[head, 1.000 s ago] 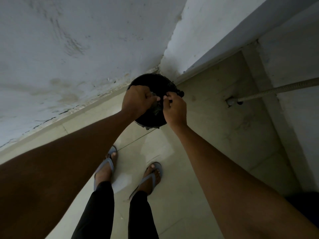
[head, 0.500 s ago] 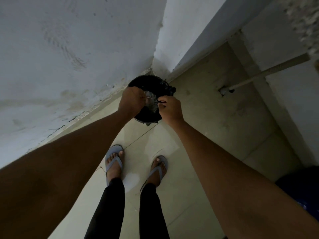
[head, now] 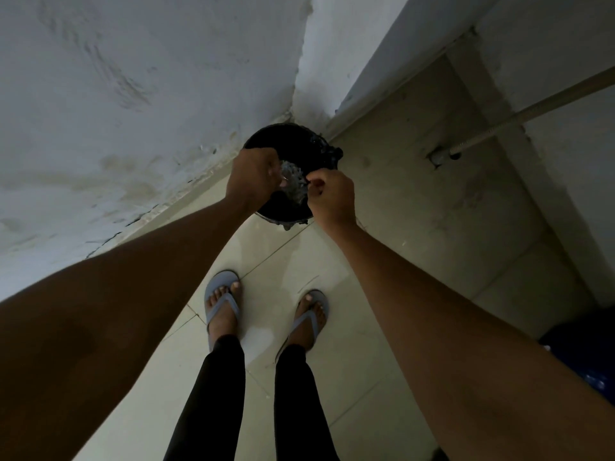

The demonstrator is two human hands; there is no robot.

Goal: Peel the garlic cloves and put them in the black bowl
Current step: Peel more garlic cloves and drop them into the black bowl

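Observation:
A round black container (head: pixel 296 141) lined with a black bag stands on the floor in the wall corner. Pale garlic skins (head: pixel 294 184) lie inside it. Both hands hover over its near rim. My left hand (head: pixel 254 176) has its fingers curled round a small pale thing, seemingly a garlic clove (head: pixel 283 178), mostly hidden by the fingers. My right hand (head: pixel 331 194) is a little to the right, thumb and fingertips pinched on a tiny scrap of skin. A short gap separates the hands.
White walls (head: pixel 133 94) meet in a corner right behind the container. A pipe (head: pixel 532 111) runs out of the right wall low over the tiled floor (head: pixel 416 211). My feet in grey flip-flops (head: pixel 221 304) stand just before the container. A dark blue object (head: pixel 589 357) sits at the right edge.
My hands, pressed together over the container a second ago, have come slightly apart, uncovering the pale skins inside. The view has tilted down, showing more of my legs and feet.

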